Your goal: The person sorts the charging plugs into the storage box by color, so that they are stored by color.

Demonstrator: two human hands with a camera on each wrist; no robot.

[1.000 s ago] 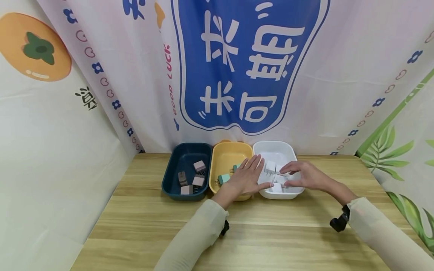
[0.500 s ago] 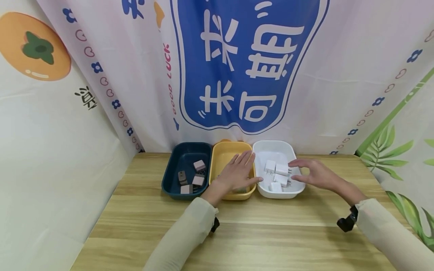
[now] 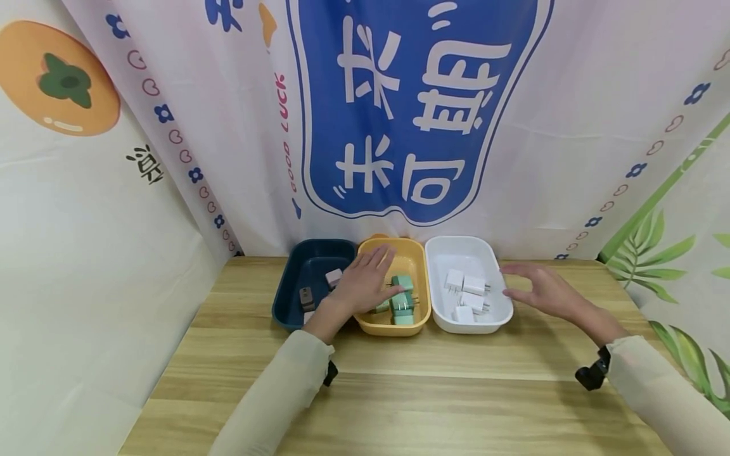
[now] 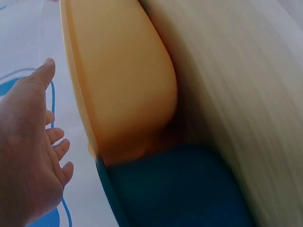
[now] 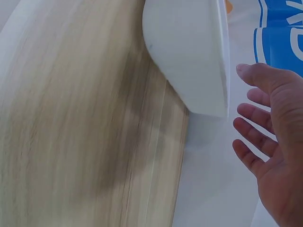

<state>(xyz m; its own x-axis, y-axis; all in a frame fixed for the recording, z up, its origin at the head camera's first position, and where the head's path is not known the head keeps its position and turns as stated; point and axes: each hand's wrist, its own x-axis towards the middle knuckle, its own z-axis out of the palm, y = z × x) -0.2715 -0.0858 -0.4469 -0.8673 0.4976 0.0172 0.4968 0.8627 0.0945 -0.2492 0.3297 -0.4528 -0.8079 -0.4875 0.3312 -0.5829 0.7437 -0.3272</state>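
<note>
My left hand [image 3: 360, 284] hovers over the left side of the yellow tray [image 3: 412, 253], fingers extended and holding nothing. Partly beneath it lie several green plug adapters [image 3: 402, 297] with metal prongs. At the right rim of the white tray [image 3: 464, 250], my right hand [image 3: 542, 290] hangs with fingers loosely bent, also with nothing in it. Several white plug adapters [image 3: 472, 285] lie inside that tray. The dark blue tray [image 3: 310, 253] stands at the left, with a brown-grey plug adapter [image 3: 306, 296] and pale pink ones [image 3: 333, 277] partly hidden by the left hand and forearm.
The three trays stand side by side at the back of a wooden table [image 3: 433, 392], close to a printed curtain [image 3: 251, 152]. Wood surface stretches in front of them. A black camera strap [image 3: 593, 373] sits on the right wrist.
My left hand has moved left, from beside the white tray to the yellow tray's left side, uncovering the green adapters. My right hand has drawn back rightward from the white adapters.
</note>
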